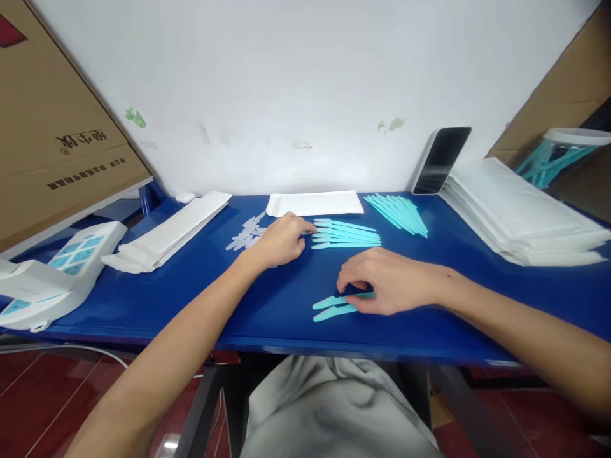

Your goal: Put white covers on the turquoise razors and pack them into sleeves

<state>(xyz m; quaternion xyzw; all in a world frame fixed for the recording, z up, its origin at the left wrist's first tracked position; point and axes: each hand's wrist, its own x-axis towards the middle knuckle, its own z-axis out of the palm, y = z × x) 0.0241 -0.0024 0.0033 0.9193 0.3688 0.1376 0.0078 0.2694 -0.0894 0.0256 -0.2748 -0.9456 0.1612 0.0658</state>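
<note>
On blue table by white wall, left fingers gape, right fingers' grip unclear

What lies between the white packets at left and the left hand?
Between the white packets and left hand, the head view shows a loose pile of small translucent plastic pieces on the blue table.

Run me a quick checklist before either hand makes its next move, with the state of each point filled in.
1. Left hand at the near-left end of the turquoise row: ok.
2. Right hand at the front pair of turquoise sticks: ok.
3. Right hand's hold on that pair firm: cannot tell; the hand hides part of it.
4. Fanned turquoise pile apart from both hands: ok.
5. Small pale pieces lined up: not ok; they lie jumbled.
</note>
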